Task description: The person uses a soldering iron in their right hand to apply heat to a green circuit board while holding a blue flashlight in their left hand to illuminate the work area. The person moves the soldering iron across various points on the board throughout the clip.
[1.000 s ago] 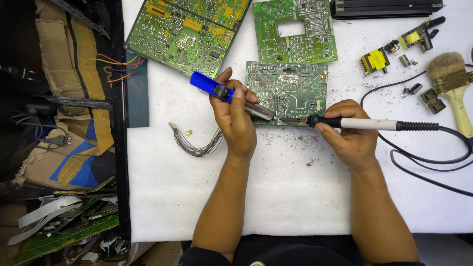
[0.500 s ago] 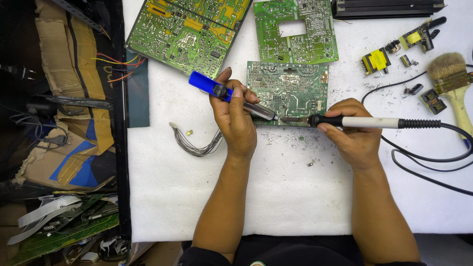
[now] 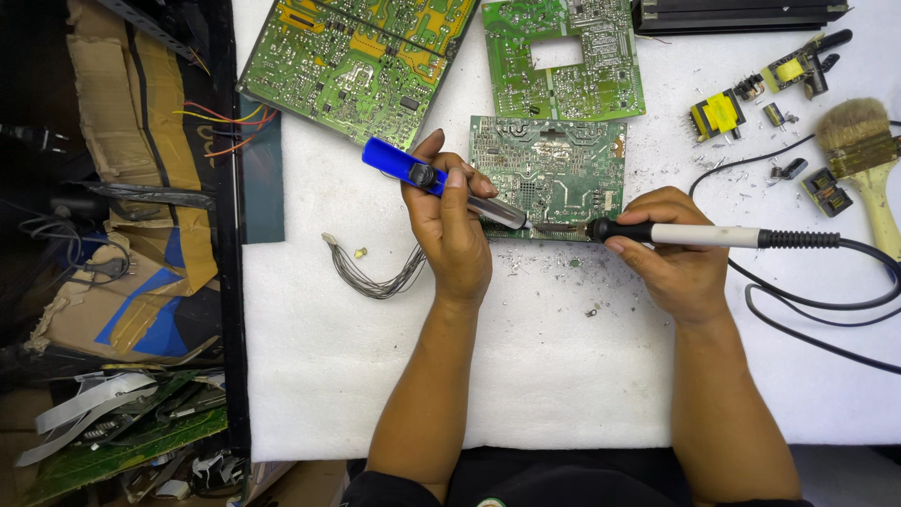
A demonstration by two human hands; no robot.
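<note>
A: Head camera, looking straight down. The left hand [image 3: 452,225] is wrapped tight around a blue-handled desoldering pump [image 3: 441,185], thumb on top, its metal nose angled down to the near edge of the small green circuit board [image 3: 549,174].

B: And the right hand [image 3: 678,253]?

A: Fingers closed on a soldering iron [image 3: 699,235] with a pale handle and black grip, lying almost level, tip pointing left. Tip and pump nose meet at the same spot on the board's near edge.

B: Where does that board sit?

A: Flat on the white table [image 3: 563,376], middle of the scene, just beyond both hands. Solder crumbs are scattered in front of it.

B: What else is around?

A: A big green and yellow board [image 3: 357,56] up left, hanging over the table edge. Another green board with a rectangular cutout [image 3: 563,56] directly behind the small one. A bundle of grey wires [image 3: 375,272] just left of the left wrist. On the right, a brush [image 3: 863,150], yellow-taped transformers [image 3: 718,113], and the iron's black cable [image 3: 826,300] looping off. Cardboard scraps [image 3: 131,188] lie off the table, far left.
</note>
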